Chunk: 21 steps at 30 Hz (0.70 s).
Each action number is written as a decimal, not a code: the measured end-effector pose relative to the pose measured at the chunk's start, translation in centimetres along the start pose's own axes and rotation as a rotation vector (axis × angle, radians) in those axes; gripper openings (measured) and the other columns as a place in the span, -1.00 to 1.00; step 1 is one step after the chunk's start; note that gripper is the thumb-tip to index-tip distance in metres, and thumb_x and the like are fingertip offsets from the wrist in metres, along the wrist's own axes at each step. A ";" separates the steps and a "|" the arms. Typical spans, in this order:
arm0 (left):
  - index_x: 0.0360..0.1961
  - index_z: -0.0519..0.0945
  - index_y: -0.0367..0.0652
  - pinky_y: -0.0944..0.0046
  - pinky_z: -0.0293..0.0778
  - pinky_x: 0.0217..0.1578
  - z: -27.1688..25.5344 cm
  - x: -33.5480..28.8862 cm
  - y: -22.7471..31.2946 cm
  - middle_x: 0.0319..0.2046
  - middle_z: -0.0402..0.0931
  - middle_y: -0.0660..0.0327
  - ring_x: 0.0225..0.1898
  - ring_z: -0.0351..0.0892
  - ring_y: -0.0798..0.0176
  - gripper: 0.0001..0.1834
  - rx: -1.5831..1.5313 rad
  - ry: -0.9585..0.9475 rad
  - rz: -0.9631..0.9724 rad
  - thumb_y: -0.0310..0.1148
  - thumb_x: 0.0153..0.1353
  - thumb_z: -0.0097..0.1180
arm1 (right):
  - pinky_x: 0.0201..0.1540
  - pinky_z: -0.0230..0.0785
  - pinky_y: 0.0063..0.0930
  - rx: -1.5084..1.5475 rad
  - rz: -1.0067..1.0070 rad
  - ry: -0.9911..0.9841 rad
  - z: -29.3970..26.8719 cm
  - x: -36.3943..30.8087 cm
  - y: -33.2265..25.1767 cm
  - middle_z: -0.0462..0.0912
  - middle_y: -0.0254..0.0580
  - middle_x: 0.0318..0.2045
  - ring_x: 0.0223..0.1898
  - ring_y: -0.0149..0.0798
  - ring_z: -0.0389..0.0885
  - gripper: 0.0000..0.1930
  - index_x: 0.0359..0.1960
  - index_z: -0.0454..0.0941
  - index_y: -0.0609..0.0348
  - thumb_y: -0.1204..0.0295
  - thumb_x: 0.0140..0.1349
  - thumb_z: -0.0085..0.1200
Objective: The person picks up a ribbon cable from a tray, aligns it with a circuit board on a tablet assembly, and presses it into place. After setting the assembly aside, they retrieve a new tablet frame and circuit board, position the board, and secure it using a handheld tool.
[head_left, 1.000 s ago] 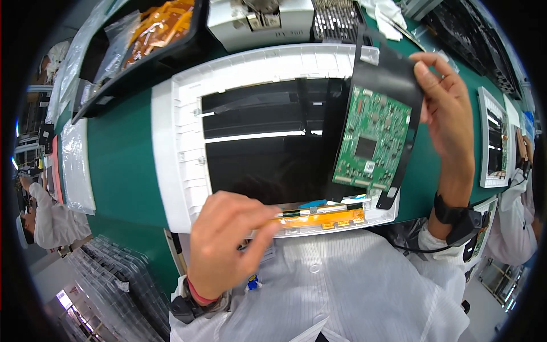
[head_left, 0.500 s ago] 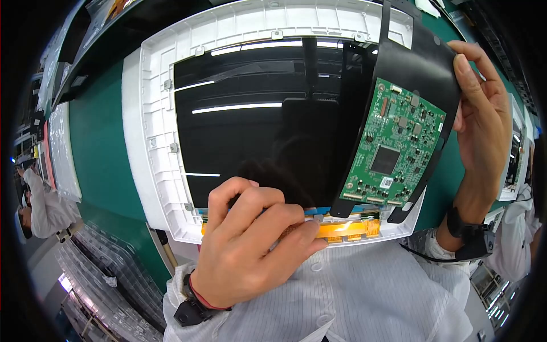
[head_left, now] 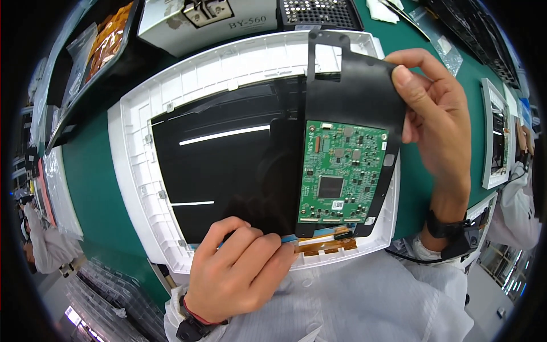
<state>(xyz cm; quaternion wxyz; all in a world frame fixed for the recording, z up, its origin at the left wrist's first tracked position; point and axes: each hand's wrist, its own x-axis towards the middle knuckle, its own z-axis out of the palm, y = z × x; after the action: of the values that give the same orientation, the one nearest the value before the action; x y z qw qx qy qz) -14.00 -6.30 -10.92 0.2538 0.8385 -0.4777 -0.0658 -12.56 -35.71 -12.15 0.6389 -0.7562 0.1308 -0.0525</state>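
My right hand [head_left: 436, 111] pinches the upper right edge of a thin black plastic sheet [head_left: 353, 94] between thumb and fingers. A green circuit board [head_left: 342, 171] is mounted on that sheet, which stands over the right part of a black display panel [head_left: 228, 165]. Around the panel runs a white plastic frame [head_left: 134, 134]. At the frame's near edge my left hand [head_left: 242, 271] is closed, fingers bent together beside an orange flat cable [head_left: 327, 247]. Its thumb and fingertips are partly hidden, so what they grip cannot be made out.
Under the frame lies a white pad [head_left: 122, 165] on the green table [head_left: 88, 165]. Behind stand a grey-white machine [head_left: 171, 25] and a black tray of small parts [head_left: 322, 12]. Far left is a dark bin with orange pieces [head_left: 108, 45]. Another white-framed panel [head_left: 490, 134] is at right, near other people.
The sheet with the circuit board has come left and stands straighter, my right hand still holding it. The view has shifted, showing more of the table's far side. My left hand stays at the near edge.
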 end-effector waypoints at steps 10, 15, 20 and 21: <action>-0.37 0.70 -0.16 0.26 0.41 -0.41 1.3 -0.6 0.3 -0.44 0.60 0.27 -0.49 0.56 0.29 -0.76 -0.074 0.124 -0.006 -0.47 -0.13 0.46 | -0.71 -0.13 -0.84 -0.147 0.023 0.037 -0.7 0.1 0.0 0.56 -0.53 -0.51 -0.76 -0.79 0.14 -0.69 0.05 0.54 0.26 0.26 0.50 0.01; -0.38 0.71 -0.15 0.28 0.41 -0.45 1.9 -1.1 -0.2 -0.45 0.61 0.28 -0.49 0.57 0.31 -0.80 -0.079 0.143 -0.008 -0.44 -0.08 0.43 | -0.70 -0.14 -0.87 -0.223 -0.020 -0.020 -0.5 0.3 1.0 0.55 -0.53 -0.55 -0.77 -0.79 0.12 -0.64 0.14 0.49 0.29 0.25 0.52 -0.03; -0.36 0.72 -0.20 0.24 0.50 -0.21 1.8 -1.5 0.2 -0.34 0.62 0.25 -0.26 0.57 0.26 -0.83 -0.079 0.115 -0.019 -0.46 -0.05 0.30 | -0.75 -0.13 -0.86 -0.235 -0.026 0.027 -0.2 0.1 0.6 0.51 -0.54 -0.63 -0.83 -0.79 0.10 -0.62 0.17 0.47 0.30 0.26 0.53 -0.05; -0.36 0.72 -0.20 0.24 0.50 -0.21 1.8 -1.4 0.1 -0.34 0.62 0.25 -0.26 0.57 0.26 -0.83 -0.085 0.116 -0.020 -0.46 -0.05 0.30 | -0.77 -0.14 -0.86 -0.238 -0.014 0.046 -0.1 0.0 0.4 0.50 -0.55 -0.64 -0.84 -0.79 0.10 -0.62 0.18 0.47 0.30 0.26 0.53 -0.05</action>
<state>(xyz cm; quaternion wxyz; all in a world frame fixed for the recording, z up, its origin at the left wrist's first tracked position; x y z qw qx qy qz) -15.46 -5.87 -12.56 0.3157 0.8340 -0.4507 -0.0399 -12.66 -35.84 -12.56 0.5412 -0.8262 0.1454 -0.0585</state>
